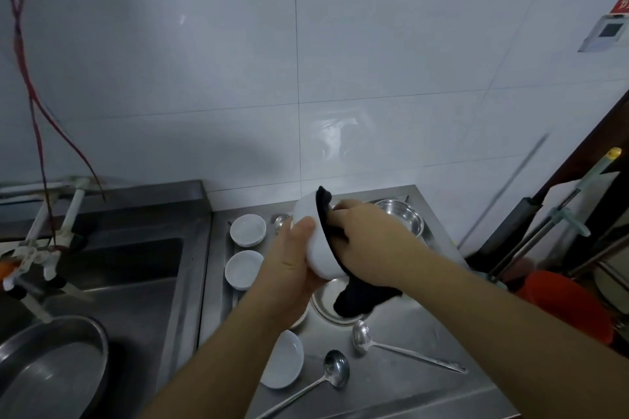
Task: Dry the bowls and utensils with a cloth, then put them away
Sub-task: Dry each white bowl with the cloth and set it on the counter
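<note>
My left hand [289,258] grips a white bowl [315,241] from below, tilted on its side above the steel counter [408,384]. My right hand [367,235] holds a black cloth [360,299] pressed into the bowl's opening; the cloth's loose end hangs down under my wrist. On the counter lie two small white bowls [247,230] [242,269], a white dish [286,364], two steel ladles [335,371] [362,337], a steel bowl [401,218] at the back and a steel plate [326,303] under the cloth.
A steel sink [129,269] lies to the left with white taps [44,241] and a large metal pan [51,360] at the front left. To the right of the counter stand an orange bucket [571,303] and mop handles [544,235]. White tiled wall behind.
</note>
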Demonstrator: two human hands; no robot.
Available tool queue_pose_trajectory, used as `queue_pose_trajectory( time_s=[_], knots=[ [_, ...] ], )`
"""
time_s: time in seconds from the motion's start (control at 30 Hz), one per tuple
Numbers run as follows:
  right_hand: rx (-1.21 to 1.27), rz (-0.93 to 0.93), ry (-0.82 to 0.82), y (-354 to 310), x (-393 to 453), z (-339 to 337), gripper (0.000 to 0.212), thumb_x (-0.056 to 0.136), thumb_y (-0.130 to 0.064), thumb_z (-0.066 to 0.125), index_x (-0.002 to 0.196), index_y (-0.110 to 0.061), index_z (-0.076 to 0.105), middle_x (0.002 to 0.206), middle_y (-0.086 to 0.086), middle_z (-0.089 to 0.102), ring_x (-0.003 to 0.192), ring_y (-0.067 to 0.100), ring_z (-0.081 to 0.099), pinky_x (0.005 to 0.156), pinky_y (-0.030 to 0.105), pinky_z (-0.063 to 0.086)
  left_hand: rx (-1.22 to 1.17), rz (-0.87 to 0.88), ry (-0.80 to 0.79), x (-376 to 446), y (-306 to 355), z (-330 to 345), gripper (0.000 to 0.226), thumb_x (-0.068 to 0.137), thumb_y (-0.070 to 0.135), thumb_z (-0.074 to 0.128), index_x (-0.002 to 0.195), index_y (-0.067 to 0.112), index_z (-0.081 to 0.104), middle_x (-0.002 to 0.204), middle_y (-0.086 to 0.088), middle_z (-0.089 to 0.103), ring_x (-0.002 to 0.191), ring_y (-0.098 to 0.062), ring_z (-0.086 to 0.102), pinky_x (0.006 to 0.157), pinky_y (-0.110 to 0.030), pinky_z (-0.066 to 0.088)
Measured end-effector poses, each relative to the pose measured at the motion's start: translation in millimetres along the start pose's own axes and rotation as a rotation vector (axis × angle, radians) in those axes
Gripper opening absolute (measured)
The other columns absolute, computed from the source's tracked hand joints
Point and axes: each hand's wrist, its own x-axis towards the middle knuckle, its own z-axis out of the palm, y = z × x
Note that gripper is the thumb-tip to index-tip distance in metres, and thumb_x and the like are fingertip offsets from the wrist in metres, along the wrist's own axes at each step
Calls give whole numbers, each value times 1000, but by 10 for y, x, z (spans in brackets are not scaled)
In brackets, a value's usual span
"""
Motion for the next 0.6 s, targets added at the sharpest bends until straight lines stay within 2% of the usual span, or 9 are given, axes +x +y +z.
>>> queue_pose_trajectory(
  time_s=[0.07,0.13,0.23,0.3,0.4,0.47,0.53,0.57,0.6],
  knots=[
    [113,98,-84,-43,13,-67,23,101,-25,51,104,-20,74,92,0,70,82,22,69,73,40,59,74,28,-4,46,49,-40,87,80,55,71,151,8,51,141,-30,62,129,-48,63,106,-70,50],
    [244,172,-167,-50,19,-138,22,99,-24,54,98,-20,76,83,-1,73,77,18,70,66,32,57,130,38,-16,58,78,-96,96,75,57,81,151,7,48,141,-31,61,128,-50,62,104,-71,51],
    [615,310,-276,-33,25,-191,21,97,-19,60,98,-14,80,93,12,78,83,27,76,76,40,63,136,27,-74,29,112,-151,116,67,68,88,153,5,43,142,-33,57,130,-54,58,107,-70,50],
    [947,401,-331,-23,9,-184,20,98,-14,62,104,-1,75,98,23,74,86,30,72,83,41,60,106,23,-116,7,105,-172,118,70,68,87,154,0,39,145,-37,52,134,-57,53,112,-73,42],
    [1385,484,-309,-45,-5,-94,21,104,-12,58,101,4,70,91,19,69,80,24,70,75,33,60,73,32,-159,-36,54,-160,118,76,64,84,154,-7,33,147,-45,44,138,-62,46,114,-81,31],
    [1398,494,-192,-73,12,-5,23,109,-12,52,108,3,70,96,13,70,87,21,71,81,29,60,75,48,-158,-84,29,-134,116,79,63,82,154,-8,30,146,-47,42,137,-64,44,112,-83,31],
    [1230,401,-52,-81,60,75,30,111,-6,45,130,10,62,117,20,68,117,29,64,109,36,51,86,77,-154,-80,36,-122,114,80,63,81,154,-7,31,144,-46,44,134,-65,46,109,-80,39],
    [1167,374,-13,-101,84,85,29,111,-5,45,130,8,63,122,22,68,122,33,62,117,40,45,81,83,-131,-81,45,-104,113,79,64,82,154,-4,33,144,-43,47,134,-62,48,108,-76,43],
    [1135,398,6,-121,99,71,25,111,-8,47,118,0,69,115,19,70,116,31,65,114,36,47,64,78,-94,-87,49,-83,113,76,64,85,155,0,36,146,-40,48,135,-59,50,109,-71,45]
  ],
)
